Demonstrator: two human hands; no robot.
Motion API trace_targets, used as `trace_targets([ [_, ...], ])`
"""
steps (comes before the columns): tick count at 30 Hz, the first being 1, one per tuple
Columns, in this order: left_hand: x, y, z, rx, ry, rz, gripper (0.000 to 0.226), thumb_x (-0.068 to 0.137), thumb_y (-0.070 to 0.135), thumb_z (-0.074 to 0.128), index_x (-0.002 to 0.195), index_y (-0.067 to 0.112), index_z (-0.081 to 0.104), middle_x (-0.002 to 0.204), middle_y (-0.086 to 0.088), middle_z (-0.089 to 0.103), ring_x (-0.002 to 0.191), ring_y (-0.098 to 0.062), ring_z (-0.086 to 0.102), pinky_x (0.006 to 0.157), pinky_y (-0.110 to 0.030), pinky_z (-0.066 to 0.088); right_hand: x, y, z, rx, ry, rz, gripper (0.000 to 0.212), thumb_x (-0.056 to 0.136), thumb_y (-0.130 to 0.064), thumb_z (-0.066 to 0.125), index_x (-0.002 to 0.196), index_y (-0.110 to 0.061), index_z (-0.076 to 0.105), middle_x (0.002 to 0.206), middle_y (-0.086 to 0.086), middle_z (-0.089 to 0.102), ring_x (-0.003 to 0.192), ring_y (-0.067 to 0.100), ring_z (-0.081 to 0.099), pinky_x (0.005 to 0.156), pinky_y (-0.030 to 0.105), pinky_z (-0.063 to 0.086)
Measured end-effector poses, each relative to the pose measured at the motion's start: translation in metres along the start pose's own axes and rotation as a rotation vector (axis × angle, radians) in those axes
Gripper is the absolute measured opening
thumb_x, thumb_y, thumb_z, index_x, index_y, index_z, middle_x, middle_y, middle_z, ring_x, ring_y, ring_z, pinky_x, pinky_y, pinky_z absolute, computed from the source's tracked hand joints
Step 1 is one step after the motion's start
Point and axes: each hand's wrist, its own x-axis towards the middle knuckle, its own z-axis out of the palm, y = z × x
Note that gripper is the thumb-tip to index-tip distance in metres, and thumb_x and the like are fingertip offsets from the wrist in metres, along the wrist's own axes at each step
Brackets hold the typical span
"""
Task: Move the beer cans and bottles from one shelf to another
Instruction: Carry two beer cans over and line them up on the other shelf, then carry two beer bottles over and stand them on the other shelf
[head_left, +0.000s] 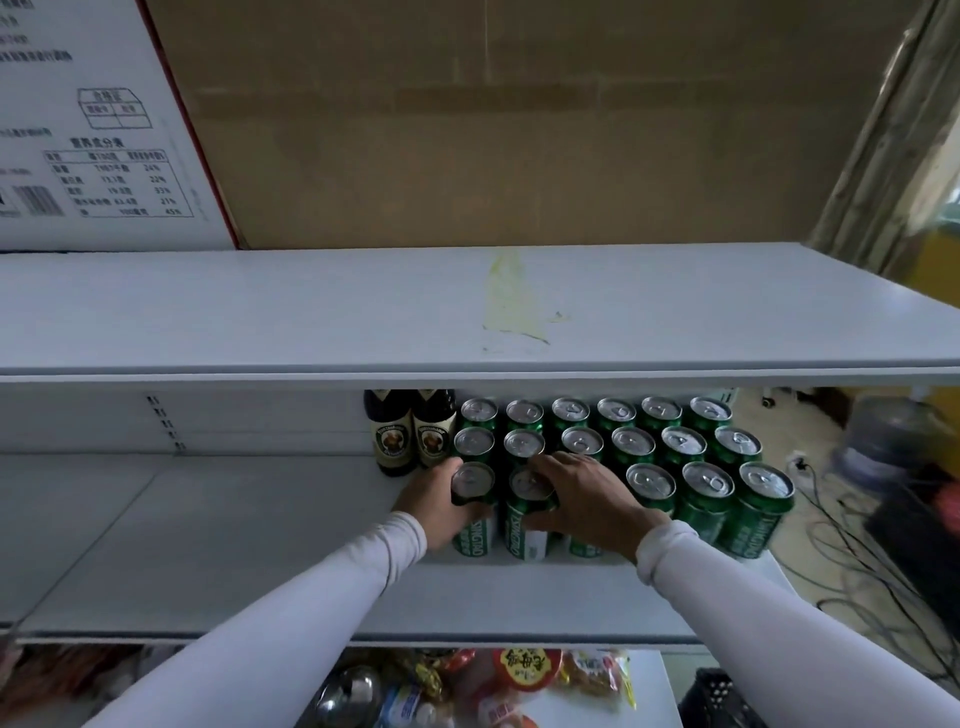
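Two hands work the front row of the middle shelf (260, 545) at once. The left hand (436, 501) wraps its fingers round the front-left can (472, 512), thumb side toward the bottles. The right hand (582, 499) lies over the second can (527, 519), fingers curled across its lid and thumb pressed low on its side. Both cans stand on the shelf, upright and touching their neighbours.

The step in hand appears to be the pick-up: both grips look set, and neither can has visibly left the board. The next move calls for a straight lift clear of the adjacent cans, then a transfer to the upper shelf (363, 312), which is bare and lies directly above. The overhanging front edge of that shelf requires the cans to be drawn toward the body before they are raised.

Remaining stock: the block of green cans (675, 457) stands in three rows, packed side by side, and two dark bottles (413, 434) stand at the left end of the back row, just beside the cans.

Materials: the cans are smooth cylindrical metal, green-printed with white lettering, with dull silver lids and pull tabs. The bottles are dark glass with cream paper labels. Both shelves are flat, white-painted boards; the upper one carries a yellowish stain (511, 299) near its middle. Smooth can walls probably demand firm lateral pressure.
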Motion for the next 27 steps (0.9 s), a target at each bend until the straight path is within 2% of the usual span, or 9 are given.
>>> trace_targets([
  [2, -0.004, 0.003, -0.005, 0.022, -0.023, 0.002, 0.060, 0.072, 0.041, 0.079, 0.118, 0.014, 0.054, 0.118, -0.004, 0.064, 0.108, -0.023, 0.060, 0.086, -0.026, 0.045, -0.002, 0.001, -0.003, 0.004, -0.018, -0.004, 0.071, 0.072, -0.062, 0.072, 0.125, -0.019, 0.052, 0.112, 0.002, 0.062, 0.102, 0.027, 0.059, 0.075, 0.031, 0.042],
  [5, -0.015, 0.003, -0.015, 0.047, -0.040, -0.001, 0.083, 0.070, 0.044, 0.078, 0.137, 0.012, 0.043, 0.137, -0.006, 0.053, 0.122, -0.023, 0.053, 0.099, -0.030, 0.042, -0.007, -0.004, -0.015, 0.039, -0.025, 0.008, 0.078, 0.074, -0.060, 0.073, 0.136, -0.020, 0.048, 0.118, 0.003, 0.061, 0.104, 0.026, 0.060, 0.079, 0.033, 0.048],
  [10, -0.039, -0.011, -0.044, 0.205, -0.080, 0.051, 0.068, 0.081, 0.042, 0.070, 0.138, 0.018, 0.044, 0.142, -0.005, 0.048, 0.128, -0.024, 0.048, 0.103, -0.031, 0.040, -0.010, -0.032, -0.040, 0.062, 0.036, 0.000, 0.069, 0.080, -0.058, 0.068, 0.139, -0.027, 0.050, 0.134, 0.001, 0.059, 0.117, 0.025, 0.058, 0.087, 0.031, 0.046],
  [12, -0.053, -0.021, -0.061, 0.294, -0.138, 0.065, 0.068, 0.084, 0.045, 0.066, 0.141, 0.019, 0.040, 0.146, -0.005, 0.043, 0.131, -0.025, 0.044, 0.105, -0.030, 0.037, -0.007, -0.054, -0.049, 0.046, -0.005, 0.006, 0.063, 0.082, -0.057, 0.066, 0.136, -0.029, 0.052, 0.135, -0.001, 0.059, 0.120, 0.024, 0.057, 0.092, 0.032, 0.047],
  [14, -0.069, -0.034, -0.081, 0.357, -0.159, 0.069, 0.073, 0.086, 0.049, 0.062, 0.146, 0.021, 0.032, 0.151, -0.004, 0.035, 0.136, -0.023, 0.037, 0.109, -0.027, 0.031, -0.002, -0.083, -0.054, 0.023, -0.065, 0.018, 0.053, 0.083, -0.057, 0.061, 0.131, -0.035, 0.053, 0.130, -0.003, 0.060, 0.116, 0.025, 0.058, 0.088, 0.033, 0.047],
  [19, -0.130, -0.092, -0.162, 0.396, -0.091, 0.034, 0.073, 0.084, 0.054, 0.062, 0.142, 0.018, 0.038, 0.145, -0.006, 0.044, 0.130, -0.024, 0.045, 0.107, -0.034, 0.038, 0.034, -0.195, -0.051, -0.020, -0.140, -0.057, 0.048, 0.086, -0.055, 0.060, 0.121, -0.023, 0.058, 0.124, 0.001, 0.059, 0.115, 0.025, 0.056, 0.095, 0.035, 0.045],
  [21, -0.161, -0.128, -0.202, 0.388, -0.045, 0.005, 0.071, 0.083, 0.055, 0.063, 0.140, 0.018, 0.042, 0.143, -0.006, 0.047, 0.128, -0.025, 0.047, 0.106, -0.036, 0.039, 0.049, -0.258, -0.045, -0.050, -0.156, -0.138, 0.053, 0.088, -0.054, 0.061, 0.126, -0.017, 0.056, 0.125, 0.004, 0.059, 0.117, 0.027, 0.056, 0.093, 0.030, 0.044],
  [23, -0.195, -0.167, -0.242, 0.386, 0.013, -0.023, 0.069, 0.083, 0.053, 0.064, 0.138, 0.017, 0.045, 0.141, -0.005, 0.050, 0.128, -0.024, 0.047, 0.105, -0.034, 0.039, 0.065, -0.324, -0.036, -0.066, -0.181, -0.226, 0.063, 0.089, -0.054, 0.062, 0.137, -0.015, 0.051, 0.135, 0.004, 0.056, 0.123, 0.024, 0.054, 0.100, 0.030, 0.043],
  [27, -0.267, -0.245, -0.310, 0.375, 0.099, -0.137, 0.066, 0.083, 0.049, 0.065, 0.136, 0.015, 0.046, 0.139, -0.006, 0.051, 0.126, -0.023, 0.048, 0.105, -0.031, 0.038, 0.096, -0.448, -0.011, -0.028, -0.196, -0.348, 0.067, 0.088, -0.056, 0.062, 0.139, -0.016, 0.050, 0.139, 0.004, 0.054, 0.124, 0.023, 0.052, 0.102, 0.032, 0.041],
])
